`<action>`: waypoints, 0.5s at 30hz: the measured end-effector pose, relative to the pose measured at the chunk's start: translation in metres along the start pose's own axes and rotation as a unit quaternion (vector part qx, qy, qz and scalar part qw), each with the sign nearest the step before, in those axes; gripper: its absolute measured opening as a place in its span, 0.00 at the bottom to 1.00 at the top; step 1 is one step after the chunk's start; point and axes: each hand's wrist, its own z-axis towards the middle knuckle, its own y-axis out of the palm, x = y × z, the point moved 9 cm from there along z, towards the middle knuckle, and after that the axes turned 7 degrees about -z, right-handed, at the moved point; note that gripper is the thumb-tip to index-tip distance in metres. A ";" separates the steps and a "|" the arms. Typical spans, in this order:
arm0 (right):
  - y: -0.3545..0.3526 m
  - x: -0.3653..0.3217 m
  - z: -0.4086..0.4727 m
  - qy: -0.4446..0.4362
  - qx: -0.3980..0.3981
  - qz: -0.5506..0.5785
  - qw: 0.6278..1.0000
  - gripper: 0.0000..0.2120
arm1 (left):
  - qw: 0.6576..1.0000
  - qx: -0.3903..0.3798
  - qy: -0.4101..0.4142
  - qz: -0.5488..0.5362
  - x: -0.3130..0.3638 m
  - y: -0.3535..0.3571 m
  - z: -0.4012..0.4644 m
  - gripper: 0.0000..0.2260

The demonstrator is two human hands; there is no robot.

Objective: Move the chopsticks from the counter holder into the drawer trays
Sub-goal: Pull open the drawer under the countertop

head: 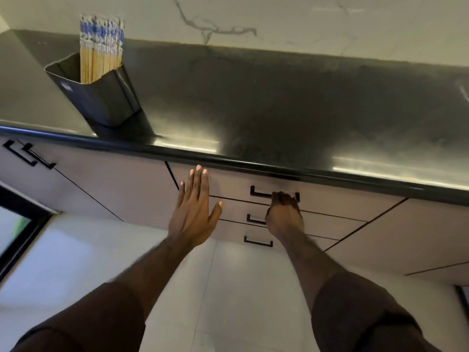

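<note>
Several wooden chopsticks (pixel 101 47) with blue-and-white patterned tops stand upright in a dark metal holder (pixel 101 97) at the left of the black counter (pixel 279 102). Below the counter edge is a stack of three beige drawers; the top drawer (pixel 342 204) is closed. My right hand (pixel 284 212) is shut on the top drawer's black handle (pixel 258 193). My left hand (pixel 195 209) is open, fingers stretched flat toward the drawer front, left of the handle. No drawer trays are visible.
Two more drawers with black handles (pixel 257 241) sit below the top one. Cabinet doors with black handles (pixel 28 154) lie to the left. A marble-look wall (pixel 279 19) backs the counter. Pale floor tiles (pixel 228 288) are underfoot.
</note>
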 end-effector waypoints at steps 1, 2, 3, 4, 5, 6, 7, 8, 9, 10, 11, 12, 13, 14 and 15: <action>0.002 0.000 0.001 -0.001 0.000 -0.004 1.000 0.28 | 1.000 0.000 0.000 -0.002 0.000 0.002 -0.001 0.33; 0.002 0.000 0.004 0.001 -0.001 -0.011 1.000 0.28 | 1.000 -0.001 -0.001 -0.004 -0.001 0.004 -0.002 0.33; 0.003 -0.001 0.005 0.005 -0.001 -0.014 1.000 0.27 | 1.000 -0.004 -0.001 -0.005 -0.002 0.006 -0.004 0.33; 0.003 -0.001 0.005 0.010 -0.001 -0.013 1.000 0.27 | 1.000 -0.007 0.000 -0.002 -0.003 0.008 -0.007 0.33; 0.002 -0.002 0.003 0.012 0.001 -0.015 1.000 0.26 | 1.000 -0.009 0.001 0.001 -0.005 0.009 -0.010 0.34; 0.002 -0.004 0.000 0.012 0.005 -0.021 1.000 0.26 | 1.000 -0.011 0.001 0.005 -0.007 0.008 -0.013 0.34; 0.002 -0.006 -0.003 0.010 0.012 -0.024 1.000 0.25 | 1.000 -0.011 -0.001 0.006 -0.011 0.006 -0.016 0.34; 0.002 -0.006 -0.008 0.011 0.019 -0.025 0.999 0.24 | 1.000 -0.009 -0.004 0.006 -0.015 0.004 -0.019 0.34; 0.003 -0.005 -0.012 0.012 0.027 -0.025 0.999 0.21 | 1.000 -0.007 -0.007 0.006 -0.018 0.000 -0.021 0.35; 0.003 -0.006 -0.016 0.012 0.032 -0.024 0.999 0.20 | 1.000 -0.006 -0.012 0.009 -0.022 -0.004 -0.025 0.35; 0.003 -0.006 -0.021 0.012 0.034 -0.024 0.999 0.19 | 1.000 -0.006 -0.015 0.011 -0.024 -0.007 -0.028 0.35; 0.003 -0.006 -0.024 0.013 0.034 -0.025 0.999 0.19 | 1.000 -0.007 -0.017 0.011 -0.025 -0.009 -0.031 0.35; 0.003 -0.006 -0.027 0.013 0.032 -0.026 0.999 0.19 | 1.000 -0.009 -0.019 0.011 -0.025 -0.010 -0.035 0.35; 0.003 -0.006 -0.029 0.014 0.029 -0.027 0.999 0.19 | 1.000 -0.012 -0.020 0.012 -0.025 -0.012 -0.041 0.35; 0.002 -0.007 -0.032 0.016 0.025 -0.027 0.999 0.18 | 1.000 -0.016 -0.019 0.011 -0.024 -0.012 -0.046 0.35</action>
